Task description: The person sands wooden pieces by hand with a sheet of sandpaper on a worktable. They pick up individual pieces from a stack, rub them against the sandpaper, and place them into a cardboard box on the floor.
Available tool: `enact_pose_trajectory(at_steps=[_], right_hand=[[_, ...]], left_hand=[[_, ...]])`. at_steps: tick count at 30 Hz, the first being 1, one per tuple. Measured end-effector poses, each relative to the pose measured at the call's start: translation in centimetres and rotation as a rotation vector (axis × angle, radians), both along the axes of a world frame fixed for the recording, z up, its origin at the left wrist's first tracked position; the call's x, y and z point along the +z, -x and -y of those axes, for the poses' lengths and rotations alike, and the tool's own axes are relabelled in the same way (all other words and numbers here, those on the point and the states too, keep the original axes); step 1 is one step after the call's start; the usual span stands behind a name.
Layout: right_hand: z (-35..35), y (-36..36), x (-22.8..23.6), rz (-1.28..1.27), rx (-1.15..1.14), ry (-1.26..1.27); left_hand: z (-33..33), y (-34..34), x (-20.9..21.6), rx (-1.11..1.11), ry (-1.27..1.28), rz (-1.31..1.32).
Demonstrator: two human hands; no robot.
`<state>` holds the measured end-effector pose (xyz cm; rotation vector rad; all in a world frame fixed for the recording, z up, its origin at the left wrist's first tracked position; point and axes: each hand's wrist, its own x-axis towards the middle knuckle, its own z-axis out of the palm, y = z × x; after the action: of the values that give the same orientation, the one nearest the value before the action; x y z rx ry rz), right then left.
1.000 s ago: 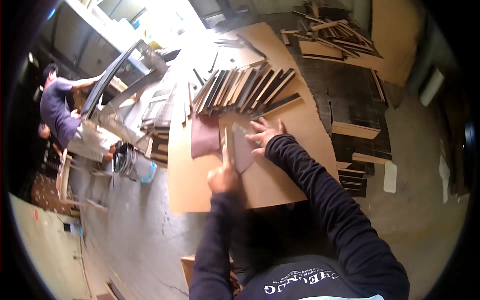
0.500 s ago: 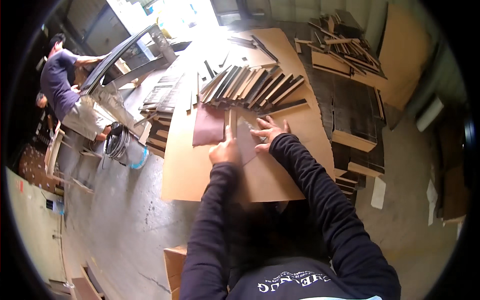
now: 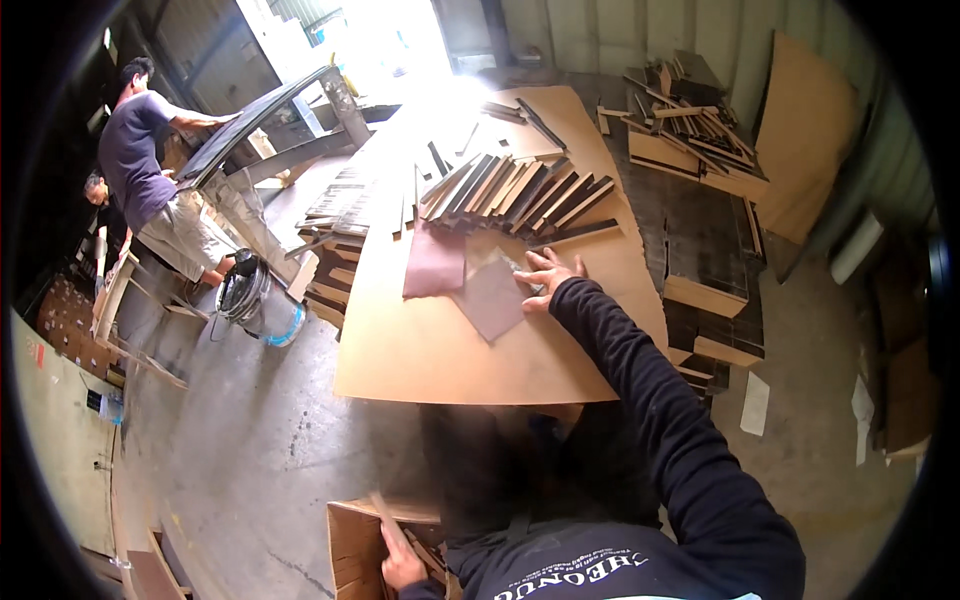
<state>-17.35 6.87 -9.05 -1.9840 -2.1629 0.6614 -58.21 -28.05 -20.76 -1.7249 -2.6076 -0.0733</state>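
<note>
My left hand (image 3: 402,562) is low at the front, by an open cardboard box (image 3: 352,545). A thin wooden strip (image 3: 384,515), slightly blurred, is in its grip. My right hand (image 3: 548,278) rests on the brown board (image 3: 400,365), fingers spread over the right edge of a greyish sheet that looks like sandpaper (image 3: 492,300). A reddish-brown sheet (image 3: 434,258) of similar look lies just left of it. Beyond both sheets, several wood strips with dark faces (image 3: 510,190) lean in a slanted row.
More strips lie in the box. Stacked wood pieces (image 3: 705,290) stand right of the board, with loose offcuts (image 3: 705,130) farther back. At left are a bucket with coiled hose or cable (image 3: 262,305) and a person in a purple shirt (image 3: 138,160) at a dark panel (image 3: 245,125); another person is behind.
My left hand has left the sheets and swung down to the box, carrying the wooden strip. My right hand stays at the greyish sheet. The view has shifted slightly.
</note>
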Motion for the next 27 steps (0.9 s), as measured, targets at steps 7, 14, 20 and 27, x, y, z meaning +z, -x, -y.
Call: enact_pose_trajectory(at_steps=[7,14,20,27], right_hand=[[-0.2,0.6,0.0,0.013,0.039,-0.019],[-0.9,1.3,-0.5,-0.002,0.05,-0.079],[-3.0,-1.3,-4.7,0.078,0.004,-0.078],[0.9,1.0,-0.8,0.055,0.046,-0.052]], left_hand=[[-0.1,0.5,2.9,0.029,-0.189,-0.142],[-21.4,-11.6,13.1,-0.704,-0.603,0.298],[-33.4,-30.4,17.5,-1.147,-0.667,0.298],[-40.8,-37.6,12.5,-1.066,-0.265,-0.061]])
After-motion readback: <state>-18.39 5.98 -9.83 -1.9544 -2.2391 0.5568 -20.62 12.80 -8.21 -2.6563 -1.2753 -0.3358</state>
